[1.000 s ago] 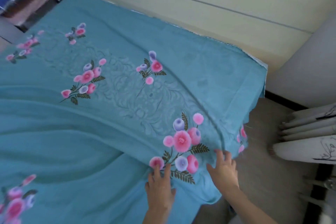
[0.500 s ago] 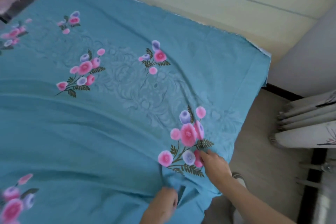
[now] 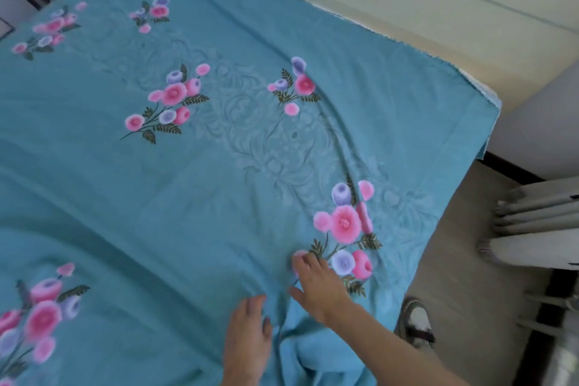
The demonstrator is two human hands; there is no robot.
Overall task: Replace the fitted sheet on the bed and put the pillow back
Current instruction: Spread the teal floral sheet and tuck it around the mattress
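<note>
Single head-worn view, steeply down and forward, close over the bed [image 3: 219,166] corner.

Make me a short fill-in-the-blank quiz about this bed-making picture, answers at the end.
1. The sheet spread over the bed is teal with printed ____.
2. Both hands, left hand and right hand, rest on the ____.
3. On the floor beside the bed, a ____ shows.
4. No ____ lies on the sheet.

Answers: flowers; sheet; shoe; pillow

Beside you, a grey-and-white sneaker [image 3: 415,323] stands on beige floor [image 3: 463,260]; pale folded curtains [image 3: 539,222] hang right, cream wall [image 3: 407,9] behind.
</note>
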